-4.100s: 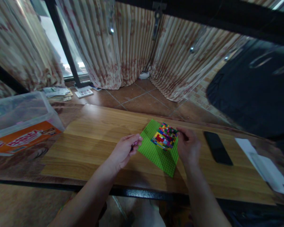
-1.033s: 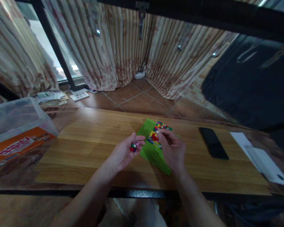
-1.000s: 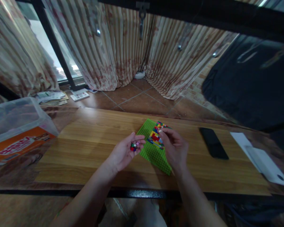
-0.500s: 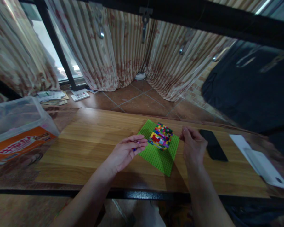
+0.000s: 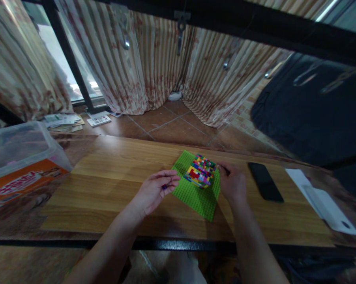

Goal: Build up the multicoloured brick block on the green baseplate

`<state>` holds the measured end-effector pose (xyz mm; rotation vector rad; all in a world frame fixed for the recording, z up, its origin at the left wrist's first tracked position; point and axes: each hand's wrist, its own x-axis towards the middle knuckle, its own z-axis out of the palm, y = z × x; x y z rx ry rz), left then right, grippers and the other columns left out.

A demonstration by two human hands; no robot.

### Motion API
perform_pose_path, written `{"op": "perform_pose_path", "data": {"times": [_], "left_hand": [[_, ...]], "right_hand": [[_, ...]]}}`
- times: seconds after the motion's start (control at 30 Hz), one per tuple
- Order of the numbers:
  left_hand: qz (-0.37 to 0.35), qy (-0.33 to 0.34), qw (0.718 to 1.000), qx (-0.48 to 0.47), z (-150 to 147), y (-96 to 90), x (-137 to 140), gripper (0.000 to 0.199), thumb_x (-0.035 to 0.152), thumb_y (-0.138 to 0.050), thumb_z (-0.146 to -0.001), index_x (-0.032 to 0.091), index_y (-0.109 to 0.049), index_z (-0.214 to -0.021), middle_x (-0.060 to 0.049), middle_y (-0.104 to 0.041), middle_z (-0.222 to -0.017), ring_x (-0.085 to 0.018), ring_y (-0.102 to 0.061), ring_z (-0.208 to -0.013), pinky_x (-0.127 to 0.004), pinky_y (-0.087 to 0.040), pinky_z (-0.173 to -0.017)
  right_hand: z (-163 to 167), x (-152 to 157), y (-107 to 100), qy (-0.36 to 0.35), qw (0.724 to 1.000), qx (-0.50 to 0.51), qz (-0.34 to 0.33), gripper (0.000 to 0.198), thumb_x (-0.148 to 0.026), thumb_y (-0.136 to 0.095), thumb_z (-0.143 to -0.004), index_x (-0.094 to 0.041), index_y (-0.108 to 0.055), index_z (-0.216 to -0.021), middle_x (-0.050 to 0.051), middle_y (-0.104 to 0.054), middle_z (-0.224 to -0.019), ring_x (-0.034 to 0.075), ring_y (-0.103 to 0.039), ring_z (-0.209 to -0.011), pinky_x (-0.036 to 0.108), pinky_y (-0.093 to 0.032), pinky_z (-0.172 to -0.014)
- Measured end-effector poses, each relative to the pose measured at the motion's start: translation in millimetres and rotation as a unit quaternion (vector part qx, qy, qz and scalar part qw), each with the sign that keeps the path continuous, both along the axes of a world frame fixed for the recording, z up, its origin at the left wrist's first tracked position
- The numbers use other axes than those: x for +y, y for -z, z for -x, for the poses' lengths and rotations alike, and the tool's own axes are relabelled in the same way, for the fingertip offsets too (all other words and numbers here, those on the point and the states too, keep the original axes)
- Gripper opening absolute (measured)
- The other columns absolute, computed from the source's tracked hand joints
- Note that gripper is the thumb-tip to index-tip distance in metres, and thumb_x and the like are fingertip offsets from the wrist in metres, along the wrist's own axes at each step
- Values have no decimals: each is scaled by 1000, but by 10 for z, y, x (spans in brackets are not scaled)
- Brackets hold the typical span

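Observation:
A block built of many-coloured toy bricks stands on a green studded baseplate on the wooden board. My left hand is just left of the baseplate, palm turned up and fingers curled, holding a few small purple and blue toy bricks. At the block's right side is my right hand, with thumb and forefinger pinched together by its upper right edge. Anything between those fingertips is too small to make out, and I cannot tell whether they touch the block.
A black phone lies right of my right hand, with white flat pieces beyond it. On the left stands a clear plastic tub with an orange label. Papers and a booklet lie behind the board, near the curtains.
My right hand has moved left, from beside the baseplate to the right side of the brick block. My left hand stays nearly in place with the small bricks.

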<state>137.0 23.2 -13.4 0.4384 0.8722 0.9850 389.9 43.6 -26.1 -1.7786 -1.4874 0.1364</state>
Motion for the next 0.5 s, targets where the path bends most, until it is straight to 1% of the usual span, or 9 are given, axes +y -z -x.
{"op": "perform_pose_path", "data": {"times": [0.1,0.2,0.33,0.5], "left_hand": [[3,-1,1000,7,-3,-3,-1,18,1,-57,-80,9,-71,-90,-10,-73,-86,-8,-65,-66,-17,-53,-64],[-1,1,1000,8,-3,8,-1,18,1,-57,-80,9,-71,-90,-10,-73,-86,-8,-65,-66,-17,-53,-64],[-7,3,1000,5,3,29,1,16,3,-61,-79,9,-71,-90,-10,-73,-87,-8,-66,-66,-17,-53,-64],[-6,2,1000,7,2,25,-4,16,3,-60,-79,9,-70,-89,-10,-73,-86,-9,-66,-66,-17,-53,-64]], "right_hand": [[21,-11,-19,-11,1000,-25,-12,34,-33,-47,-84,-14,-75,-90,12,-70,-87,24,-61,-79,40,-48,-77],[41,-17,-41,-22,999,-24,-20,35,-33,-47,-84,-14,-75,-89,13,-69,-86,24,-61,-79,40,-48,-77],[59,-15,-62,-38,999,6,-21,32,-33,-51,-82,-14,-75,-90,12,-71,-88,24,-63,-81,39,-49,-77],[62,9,-50,-15,998,58,-21,31,-34,-57,-79,-13,-74,-95,13,-73,-91,24,-67,-81,40,-52,-77]]}}
